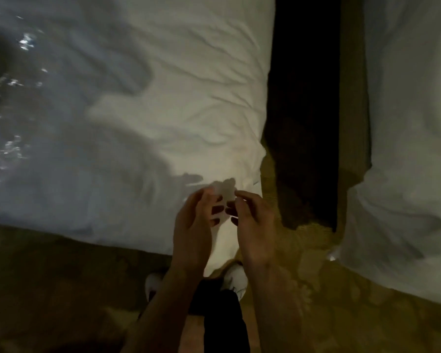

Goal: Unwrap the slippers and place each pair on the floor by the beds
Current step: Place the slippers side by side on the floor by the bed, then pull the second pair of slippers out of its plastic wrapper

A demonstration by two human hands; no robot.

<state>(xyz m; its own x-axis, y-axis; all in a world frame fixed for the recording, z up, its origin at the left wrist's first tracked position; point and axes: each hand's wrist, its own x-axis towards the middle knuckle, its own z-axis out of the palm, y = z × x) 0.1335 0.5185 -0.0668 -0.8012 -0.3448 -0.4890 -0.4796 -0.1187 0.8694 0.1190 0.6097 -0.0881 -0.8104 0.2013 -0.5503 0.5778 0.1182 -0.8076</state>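
Over bed [178, 103] corner: left hand [192, 229], right hand [253, 225] pinch clear wrapper [224, 191].

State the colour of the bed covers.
White, creased, on both bed covers, shown by the head view.

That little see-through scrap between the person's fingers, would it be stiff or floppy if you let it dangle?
Probably floppy: the clear scrap looks crumpled and uneven above the fingertips, not flat. Likely very light, since the left hand and the right hand hold it by fingertip pinches alone. It may be slippery, if it is plastic film; the picture is too blurred to say.
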